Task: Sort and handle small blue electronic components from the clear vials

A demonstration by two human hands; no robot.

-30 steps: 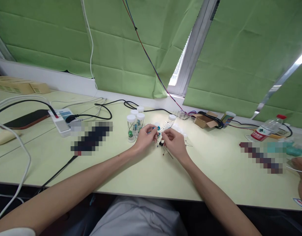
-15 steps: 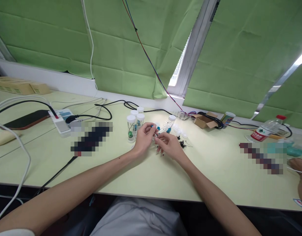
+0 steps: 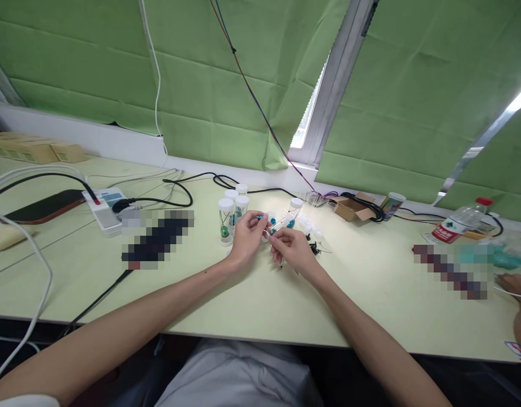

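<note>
My left hand (image 3: 247,237) is closed in a pinch on a small blue piece (image 3: 260,217) that shows at its fingertips. My right hand (image 3: 295,250) meets it at the front, thumb and forefinger pressed together near a thin pale strand; what these fingertips hold is too small to tell. Beside the left hand stand several clear tubes with white caps (image 3: 241,200). One tube (image 3: 226,217) contains a green bead-like piece (image 3: 224,230) and dark wire. Another capped tube (image 3: 296,204) stands behind the right hand, with blue pieces (image 3: 290,224) near it.
White caps (image 3: 317,232) and small black parts (image 3: 314,248) lie right of my hands. Further off are an open cardboard box (image 3: 354,209), a can (image 3: 393,206) and a bottle (image 3: 461,221). A power strip (image 3: 105,212) with cables lies left. Another person's hand (image 3: 515,282) shows far right.
My right hand has shifted slightly right and down, opening a small gap between the two hands' fingertips. The left hand stays almost in place.
</note>
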